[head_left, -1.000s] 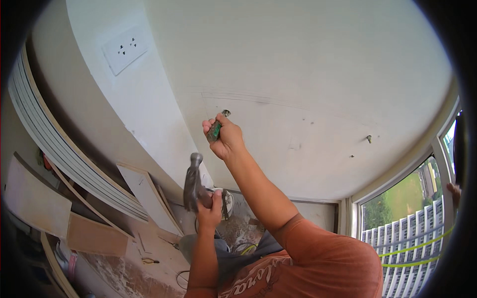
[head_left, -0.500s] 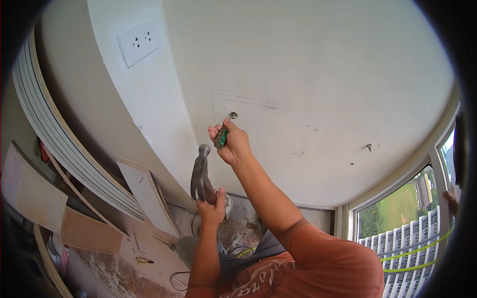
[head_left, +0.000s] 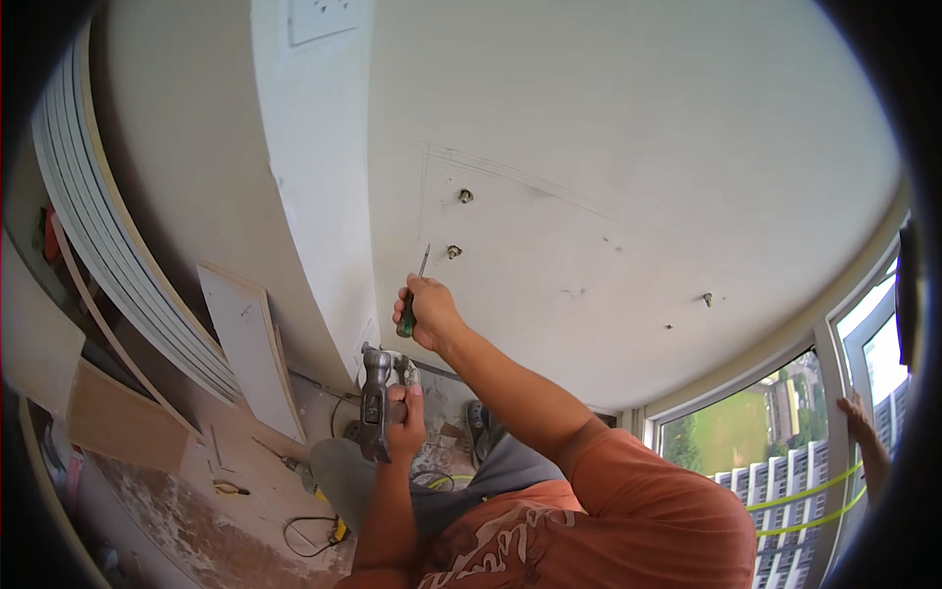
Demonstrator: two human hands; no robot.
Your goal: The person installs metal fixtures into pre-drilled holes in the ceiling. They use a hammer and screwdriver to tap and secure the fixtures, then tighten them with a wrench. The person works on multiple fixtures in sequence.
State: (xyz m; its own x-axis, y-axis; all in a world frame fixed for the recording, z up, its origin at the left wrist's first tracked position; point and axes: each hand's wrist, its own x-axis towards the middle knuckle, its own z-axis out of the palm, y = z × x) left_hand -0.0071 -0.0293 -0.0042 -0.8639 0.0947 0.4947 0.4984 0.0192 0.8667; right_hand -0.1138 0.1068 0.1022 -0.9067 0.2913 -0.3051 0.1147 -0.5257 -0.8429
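Note:
My right hand (head_left: 434,316) is closed around the green handle of a screwdriver (head_left: 406,319). Its thin metal shaft points up, with the tip close to the white wall (head_left: 549,118), just left of a metal anchor bolt (head_left: 453,252); whether it touches the wall I cannot tell. Another anchor bolt (head_left: 465,196) sticks out a little higher. Lower down and to the left, my left hand (head_left: 407,422) grips a hammer (head_left: 375,402) near its dark metal head, apart from the screwdriver. Most of the hammer's handle is hidden.
Pencil lines mark the wall, and a third bolt (head_left: 706,299) protrudes at the right. A wall socket (head_left: 324,20) sits upper left. Boards (head_left: 250,339) lean there; pliers (head_left: 231,487) and a drill-like tool (head_left: 294,466) lie on the dusty floor. Another person's hand (head_left: 857,417) rests at the window frame.
The screwdriver has come away from the upper bolt and sits lower, exposing the second bolt. The hammer has dropped and turned in my left hand. The view has shifted.

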